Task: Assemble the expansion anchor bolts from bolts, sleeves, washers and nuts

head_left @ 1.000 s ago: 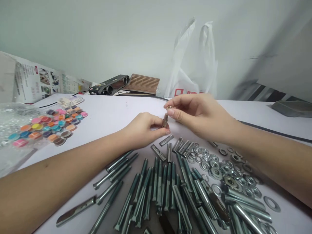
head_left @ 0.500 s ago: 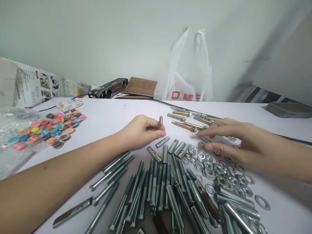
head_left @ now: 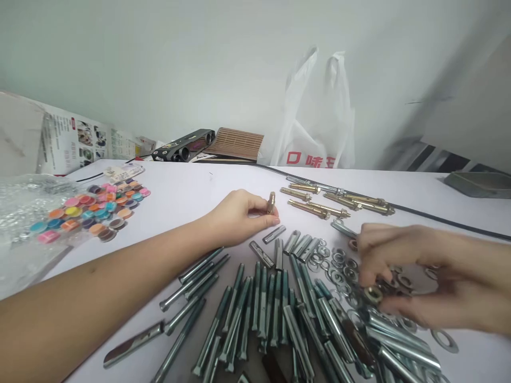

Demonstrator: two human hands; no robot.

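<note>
My left hand (head_left: 249, 211) is closed around a short brass-coloured threaded bolt end (head_left: 271, 202), held upright between thumb and fingers. Most of the piece's lower part is hidden by the fingers. Over on the right, my right hand (head_left: 423, 266) has its thumb and index finger against a brass-coloured nut (head_left: 373, 295) in the pile; its edges are slightly blurred. Silver washers (head_left: 337, 276) lie under and around that hand. Short silver sleeves (head_left: 279, 254) rest between the two hands. Closer to me is a heap of long bluish-silver bolts (head_left: 255, 306).
Behind the hands lie several assembled gold expansion bolts (head_left: 309, 209) along a black cable (head_left: 447, 221). Coloured discs (head_left: 99, 207) and clear plastic wrap (head_left: 32, 213) are at the left. A white plastic bag (head_left: 315, 133) and a bamboo mat (head_left: 237, 143) stand at the back.
My right hand has moved toward me from beside the gold bolts, and its fingers have come together at the nut. My left hand keeps its hold. The view has shifted slightly left.
</note>
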